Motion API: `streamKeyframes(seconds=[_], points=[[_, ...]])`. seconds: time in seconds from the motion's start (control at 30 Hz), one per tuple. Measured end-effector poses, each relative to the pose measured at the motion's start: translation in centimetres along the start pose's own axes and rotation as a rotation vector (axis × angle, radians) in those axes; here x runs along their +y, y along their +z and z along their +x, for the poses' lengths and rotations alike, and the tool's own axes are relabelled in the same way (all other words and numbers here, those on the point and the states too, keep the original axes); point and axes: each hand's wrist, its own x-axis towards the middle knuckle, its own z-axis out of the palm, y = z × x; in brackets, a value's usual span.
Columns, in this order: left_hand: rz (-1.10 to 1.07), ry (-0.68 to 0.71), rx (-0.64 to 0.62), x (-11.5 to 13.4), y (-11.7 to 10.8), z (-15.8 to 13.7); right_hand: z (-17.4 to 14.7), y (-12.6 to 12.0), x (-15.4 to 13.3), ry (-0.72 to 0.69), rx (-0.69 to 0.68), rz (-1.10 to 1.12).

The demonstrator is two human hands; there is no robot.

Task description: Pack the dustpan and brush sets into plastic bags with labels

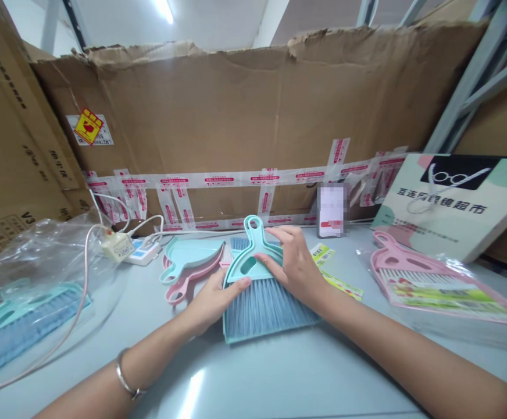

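A teal hand brush (271, 302) with blue bristles lies nested in a teal dustpan (229, 339), handles pointing away from me. My left hand (216, 297) grips the left side of this pair, its thumb over the brush head. Around the right side curls my right hand (295, 265), thumb on the brush near the handle; some of its fingertips are hidden. Just behind lie a loose teal dustpan (195, 253) stacked on a pink dustpan (181, 293). Another blue-bristled brush (238, 243) is partly hidden behind the held pair.
A bagged pink dustpan set (436, 279) lies right, and a teal brush set (31, 320) under clear plastic left. Green label cards (341, 285), a phone (331, 210), a power strip (143, 253) with cables, a printed box (449, 203) and a large carton (236, 116) surround the tabletop.
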Motion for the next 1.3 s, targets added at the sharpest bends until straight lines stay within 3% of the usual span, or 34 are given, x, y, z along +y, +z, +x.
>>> streamKeyframes(seconds=[0.07, 0.17, 0.27, 0.33, 0.4, 0.53, 0.87, 0.97, 1.1, 1.2, 1.3], points=[[0.008, 0.017, 0.01, 0.1, -0.3, -0.1, 0.3, -0.4, 0.4, 0.082, 0.022, 0.0], [-0.037, 0.014, 0.052, 0.3, -1.0, 0.0, 0.4, -1.3, 1.6, 0.378, 0.01, 0.215], [-0.123, -0.015, 0.097, 0.3, -1.8, 0.3, 0.0, -1.9, 2.5, 0.723, -0.308, 0.693], [-0.16, -0.022, 0.105, 0.3, -2.2, 0.5, -0.5, -2.0, 2.7, 0.82, -0.52, 0.908], [-0.168, -0.051, 0.097, 0.2, -2.5, 0.7, -0.9, -1.8, 2.4, 0.819, -0.55, 0.933], [-0.141, -0.098, 0.126, 0.0, -2.5, 0.8, -1.2, -1.2, 1.6, 0.798, -0.483, 0.833], [0.002, -0.068, 0.261, -0.4, -2.3, 1.0, -1.0, -1.0, 1.3, 0.861, -0.488, 0.851], [0.027, -0.034, 0.218, 0.0, -1.4, 0.5, 0.0, -1.6, 1.0, 0.93, -0.465, 0.864], [0.109, 0.001, 0.047, 0.2, 0.2, -0.2, 1.3, -2.1, 0.5, 0.98, -0.516, 0.957], [0.154, 0.008, 0.029, 0.0, 0.7, -0.5, 1.6, -2.0, 0.2, 0.95, -0.546, 0.972], [0.18, 0.047, 0.047, -0.2, 0.5, -0.4, 1.3, -1.3, 0.4, 0.866, -0.501, 0.835]])
